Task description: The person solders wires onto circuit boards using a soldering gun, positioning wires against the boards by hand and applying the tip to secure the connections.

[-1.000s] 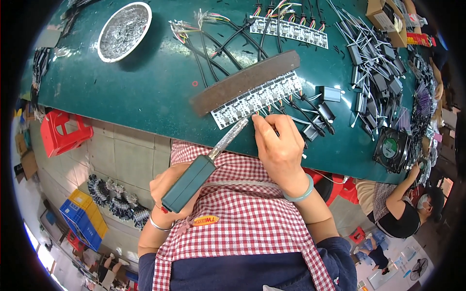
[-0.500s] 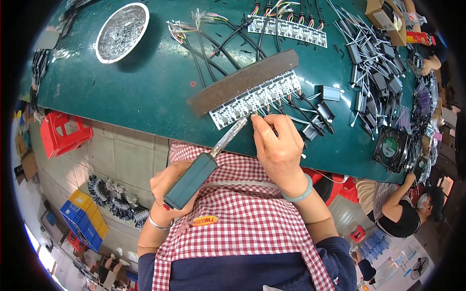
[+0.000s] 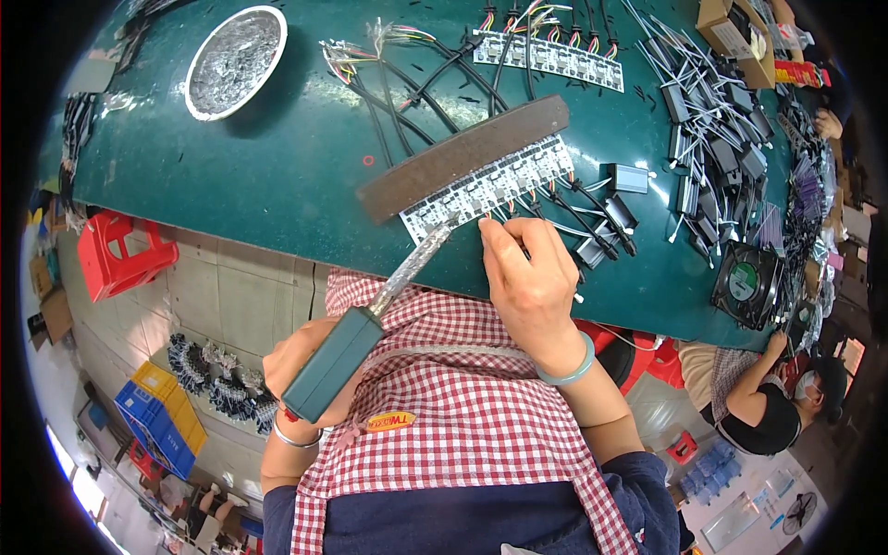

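My left hand (image 3: pixel 289 356) is wrapped round the green handle of a soldering iron (image 3: pixel 335 363). The iron's silvery tip rests at the near edge of a white circuit board strip (image 3: pixel 490 192), toward its left end. My right hand (image 3: pixel 532 273) pinches a thin wire at the same edge, just right of the tip; most of that wire is hidden by the fingers. Several wired leads (image 3: pixel 564 208) run off the strip further right. Along the strip's far side lies a long brown bar (image 3: pixel 467 155).
A white bowl (image 3: pixel 190 88) of silvery scraps stands far left. Behind the bar lie black cables (image 3: pixel 393 111) and a second board strip (image 3: pixel 550 63). To the right are a heap of black cased parts (image 3: pixel 717 139) and a fan (image 3: pixel 745 285). A co-worker (image 3: pixel 763 407) sits at the right.
My left hand has drawn the soldering iron left and toward me, its tip shifting left along the strip's edge. My right hand has stayed in place.
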`<state>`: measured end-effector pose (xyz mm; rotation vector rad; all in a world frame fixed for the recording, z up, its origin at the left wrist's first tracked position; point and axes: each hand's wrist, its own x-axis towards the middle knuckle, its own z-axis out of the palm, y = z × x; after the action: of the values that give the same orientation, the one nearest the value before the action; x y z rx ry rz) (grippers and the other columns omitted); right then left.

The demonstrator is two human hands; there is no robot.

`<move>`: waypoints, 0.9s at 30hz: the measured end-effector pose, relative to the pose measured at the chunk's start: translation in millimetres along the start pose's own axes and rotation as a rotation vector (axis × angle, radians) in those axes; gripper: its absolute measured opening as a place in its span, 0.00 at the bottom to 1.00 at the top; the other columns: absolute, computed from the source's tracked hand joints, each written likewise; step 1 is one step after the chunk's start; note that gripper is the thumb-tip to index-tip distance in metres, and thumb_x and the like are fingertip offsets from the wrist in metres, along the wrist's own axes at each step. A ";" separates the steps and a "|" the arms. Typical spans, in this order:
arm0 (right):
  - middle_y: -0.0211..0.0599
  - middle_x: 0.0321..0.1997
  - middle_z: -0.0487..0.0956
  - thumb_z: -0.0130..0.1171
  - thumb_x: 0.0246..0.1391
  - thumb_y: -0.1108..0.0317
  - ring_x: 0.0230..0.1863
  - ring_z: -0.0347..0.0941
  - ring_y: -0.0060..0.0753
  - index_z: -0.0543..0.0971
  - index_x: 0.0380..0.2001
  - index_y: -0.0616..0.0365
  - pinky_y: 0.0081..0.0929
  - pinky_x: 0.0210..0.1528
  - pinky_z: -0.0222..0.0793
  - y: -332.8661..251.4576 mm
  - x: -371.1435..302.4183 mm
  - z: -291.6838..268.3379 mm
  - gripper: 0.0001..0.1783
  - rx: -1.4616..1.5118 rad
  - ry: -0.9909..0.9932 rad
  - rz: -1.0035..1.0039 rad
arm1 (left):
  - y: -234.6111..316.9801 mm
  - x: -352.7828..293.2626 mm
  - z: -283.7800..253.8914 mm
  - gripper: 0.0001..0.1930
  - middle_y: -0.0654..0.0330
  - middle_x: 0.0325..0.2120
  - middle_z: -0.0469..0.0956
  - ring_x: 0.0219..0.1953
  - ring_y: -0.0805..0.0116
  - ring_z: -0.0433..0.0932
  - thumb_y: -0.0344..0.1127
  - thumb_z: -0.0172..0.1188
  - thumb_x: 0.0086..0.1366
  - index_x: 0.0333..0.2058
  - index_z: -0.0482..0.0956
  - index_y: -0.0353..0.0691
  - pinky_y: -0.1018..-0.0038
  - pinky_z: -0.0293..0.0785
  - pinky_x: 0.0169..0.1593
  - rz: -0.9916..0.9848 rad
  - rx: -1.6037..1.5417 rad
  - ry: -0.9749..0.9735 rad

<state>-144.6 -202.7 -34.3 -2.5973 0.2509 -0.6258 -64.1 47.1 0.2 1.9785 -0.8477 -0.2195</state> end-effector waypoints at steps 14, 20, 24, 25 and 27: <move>0.41 0.32 0.76 0.65 0.46 0.82 0.31 0.75 0.42 0.78 0.36 0.64 0.34 0.32 0.72 -1.7 3.9 0.8 0.12 0.124 0.050 0.096 | -4.5 3.2 15.8 0.11 0.48 0.30 0.81 0.28 0.57 0.83 0.24 0.67 0.49 0.33 0.81 0.27 0.71 0.78 0.33 -0.018 -0.067 -0.046; 0.41 0.32 0.75 0.65 0.47 0.82 0.31 0.75 0.42 0.78 0.36 0.64 0.34 0.32 0.72 -2.5 2.9 2.3 0.12 0.111 0.060 0.098 | -4.6 6.4 17.8 0.11 0.49 0.29 0.81 0.27 0.58 0.83 0.23 0.67 0.49 0.33 0.81 0.27 0.72 0.77 0.31 -0.012 -0.074 -0.052; 0.41 0.32 0.75 0.65 0.47 0.81 0.31 0.74 0.42 0.78 0.36 0.64 0.34 0.32 0.72 -3.7 2.2 2.8 0.12 0.100 0.060 0.107 | -4.4 7.1 17.5 0.11 0.50 0.28 0.80 0.26 0.59 0.82 0.23 0.67 0.49 0.32 0.81 0.27 0.72 0.76 0.30 -0.015 -0.075 -0.058; 0.41 0.32 0.75 0.65 0.47 0.81 0.31 0.74 0.42 0.78 0.36 0.64 0.34 0.32 0.72 -4.1 1.9 3.4 0.12 0.096 0.063 0.110 | -4.4 6.8 17.5 0.11 0.50 0.28 0.80 0.25 0.59 0.81 0.23 0.67 0.48 0.32 0.80 0.27 0.72 0.76 0.29 -0.025 -0.076 -0.059; 0.41 0.32 0.75 0.65 0.47 0.81 0.31 0.74 0.42 0.78 0.36 0.64 0.35 0.32 0.72 -6.0 2.0 4.3 0.12 0.093 0.066 0.117 | -3.3 7.0 17.1 0.11 0.50 0.28 0.80 0.25 0.59 0.81 0.24 0.67 0.48 0.32 0.80 0.26 0.72 0.75 0.29 -0.036 -0.073 -0.057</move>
<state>-140.4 -196.3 -34.2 -2.4559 0.3827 -0.6655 -65.3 31.8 -10.6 1.9285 -0.8294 -0.3241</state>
